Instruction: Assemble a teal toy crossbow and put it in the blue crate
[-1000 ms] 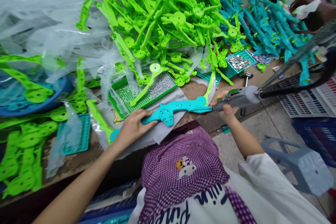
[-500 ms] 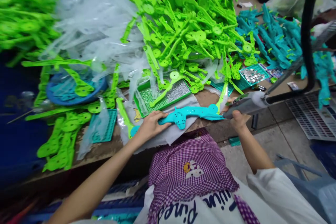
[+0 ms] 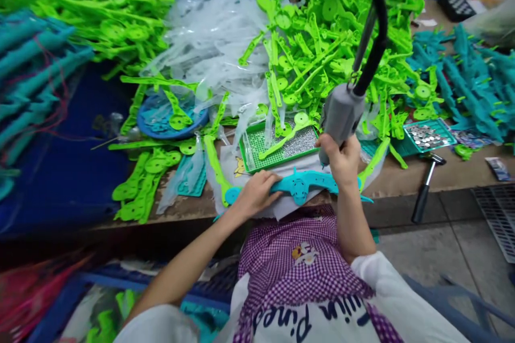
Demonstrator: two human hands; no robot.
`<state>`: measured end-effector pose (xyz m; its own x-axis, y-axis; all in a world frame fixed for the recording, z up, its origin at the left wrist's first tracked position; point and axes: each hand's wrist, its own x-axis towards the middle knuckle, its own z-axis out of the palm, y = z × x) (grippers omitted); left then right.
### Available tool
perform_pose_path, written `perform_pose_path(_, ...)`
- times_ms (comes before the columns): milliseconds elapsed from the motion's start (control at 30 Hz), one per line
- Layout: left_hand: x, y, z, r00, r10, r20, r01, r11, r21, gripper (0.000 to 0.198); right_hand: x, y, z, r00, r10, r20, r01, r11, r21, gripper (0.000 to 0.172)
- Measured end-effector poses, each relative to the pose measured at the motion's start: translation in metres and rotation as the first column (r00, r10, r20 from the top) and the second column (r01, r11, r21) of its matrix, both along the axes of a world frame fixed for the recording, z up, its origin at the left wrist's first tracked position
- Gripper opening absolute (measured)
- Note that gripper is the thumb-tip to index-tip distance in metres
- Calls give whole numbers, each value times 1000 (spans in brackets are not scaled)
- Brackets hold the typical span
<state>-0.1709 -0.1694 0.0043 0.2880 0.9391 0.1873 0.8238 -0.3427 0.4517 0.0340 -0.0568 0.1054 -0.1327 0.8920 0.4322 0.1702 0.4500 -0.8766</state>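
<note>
A long blue plastic piece (image 3: pixel 300 186) lies at the table's front edge, with a green arm (image 3: pixel 217 171) at its left end and another green arm (image 3: pixel 374 165) at its right. My left hand (image 3: pixel 257 192) is closed on the piece left of its middle. My right hand (image 3: pixel 341 159) grips a grey power screwdriver (image 3: pixel 341 112), held upright with its tip down just above the piece. Behind the piece sits a green tray (image 3: pixel 277 151) of small metal screws.
Heaps of green parts (image 3: pixel 322 53) and clear plastic bags (image 3: pixel 217 37) cover the back. A hammer (image 3: pixel 427 187) lies at right, near a tray of metal discs (image 3: pixel 429 135). A blue bowl (image 3: pixel 173 117) stands left. The screwdriver's black cable (image 3: pixel 378 27) hangs from above.
My right hand has brought the screwdriver from the piece's right end inward and turned it upright. The hammer now shows at right. The view has shifted left.
</note>
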Motion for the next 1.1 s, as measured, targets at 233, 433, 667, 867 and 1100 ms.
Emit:
perform_pose_path(233,2,6,4,1000,-5,24,6,999,-50,30,-29,43,-12,989,142,37,-139,988,-63,41)
perform_pose_path(433,-9,-19,17,938,298,174,-312,948,57,38,0,10,-20,996,88,4,-87,991,-105,40)
perform_pose_path(667,-68,-57,-15,279,832,479,-826,462,-322,66,12,-131,-78,852,278,-444,-508,227,-831,51)
perform_pose_path(867,-64,-56,-3,50,738,673,-646,537,-542,85,-49,-142,-84,777,197,-597,-607,-14,-795,45)
perform_pose_path(1100,-63,-116,39,-7,665,747,-293,713,-637,67,-95,-160,-86,741,155,-653,-664,24,-748,47)
